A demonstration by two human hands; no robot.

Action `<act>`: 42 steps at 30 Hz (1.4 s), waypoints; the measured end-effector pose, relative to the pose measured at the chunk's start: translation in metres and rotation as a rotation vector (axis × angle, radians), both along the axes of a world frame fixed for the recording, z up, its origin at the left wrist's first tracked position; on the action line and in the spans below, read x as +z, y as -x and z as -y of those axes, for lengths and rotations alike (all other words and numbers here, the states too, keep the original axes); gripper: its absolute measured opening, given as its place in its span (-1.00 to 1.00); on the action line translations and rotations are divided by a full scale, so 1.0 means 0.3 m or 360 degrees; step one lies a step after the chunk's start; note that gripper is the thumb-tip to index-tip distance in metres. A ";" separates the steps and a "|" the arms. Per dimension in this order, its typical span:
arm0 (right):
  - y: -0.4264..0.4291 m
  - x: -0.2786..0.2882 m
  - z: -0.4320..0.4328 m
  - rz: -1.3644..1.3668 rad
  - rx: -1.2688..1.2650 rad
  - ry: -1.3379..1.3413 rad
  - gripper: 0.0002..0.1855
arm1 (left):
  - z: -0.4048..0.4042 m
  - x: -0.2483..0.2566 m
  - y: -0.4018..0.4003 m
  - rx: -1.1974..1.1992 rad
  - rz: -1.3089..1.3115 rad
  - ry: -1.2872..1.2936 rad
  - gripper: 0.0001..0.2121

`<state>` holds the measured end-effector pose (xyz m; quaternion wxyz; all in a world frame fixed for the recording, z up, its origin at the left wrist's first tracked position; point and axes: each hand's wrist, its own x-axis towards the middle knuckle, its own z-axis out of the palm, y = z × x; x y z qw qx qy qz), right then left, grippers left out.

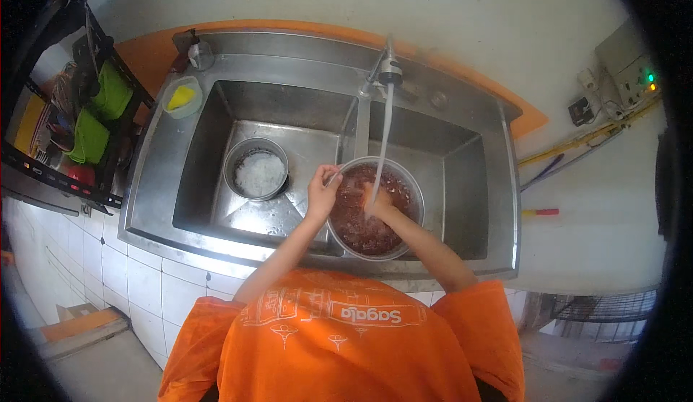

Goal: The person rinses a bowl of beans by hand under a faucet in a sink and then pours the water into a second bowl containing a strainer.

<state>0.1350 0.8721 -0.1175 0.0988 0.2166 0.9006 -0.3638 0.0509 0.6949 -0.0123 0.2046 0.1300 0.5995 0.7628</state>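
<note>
A round metal pot (419, 196) sits over the right basin and the divider of a double sink. Reddish-brown liquid or wet food (354, 223) fills it, but I cannot tell which. My left hand (322, 195) pinches the pot's left rim between thumb and fingers. Inside the pot is my right hand (380, 203), its fingers mostly hidden in the contents. A stream of water (385, 137) runs from the faucet (391, 72) into the pot, falling by my right hand. In the left basin stands a smaller round metal pan (228, 172) with white matter (261, 173) in it.
On the sink's left ledge, a plastic bowl (195, 107) holds a yellow sponge (181, 98), with a clear pump bottle (200, 55) behind. A black rack (127, 80) with green bins (89, 137) stands at left. Yellow piping (574, 141) and an electrical box (622, 72) line the right wall.
</note>
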 end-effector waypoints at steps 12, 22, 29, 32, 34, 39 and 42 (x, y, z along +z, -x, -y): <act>-0.117 0.278 0.056 0.0080 0.0909 -0.1166 -0.58 | 0.020 0.005 0.007 -0.0039 -0.0096 -0.0011 -0.88; -0.082 0.350 0.094 0.0214 -0.0495 0.0850 -0.39 | 0.029 -0.006 0.009 0.0004 -0.0138 0.0003 -0.88; -0.037 0.429 -0.051 0.0228 0.0051 0.0308 -0.47 | 0.019 0.021 0.011 -0.0009 -0.0226 0.0199 -0.90; 0.069 0.406 -0.047 0.0269 0.0185 -0.0010 -0.58 | 0.045 0.029 0.012 0.0048 -0.0315 0.0189 -0.90; 0.137 0.319 -0.034 0.0191 0.0418 -0.0055 -0.57 | 0.063 0.027 0.023 0.0075 -0.0357 0.0257 -0.89; 0.175 -0.115 -0.150 0.0090 0.0115 0.0565 -0.52 | -0.020 0.012 0.013 -0.0038 -0.0360 0.0205 -0.88; 0.163 0.030 0.045 -0.0297 0.0338 0.0871 -0.58 | 0.019 -0.019 0.022 0.0022 -0.0338 0.0292 -0.88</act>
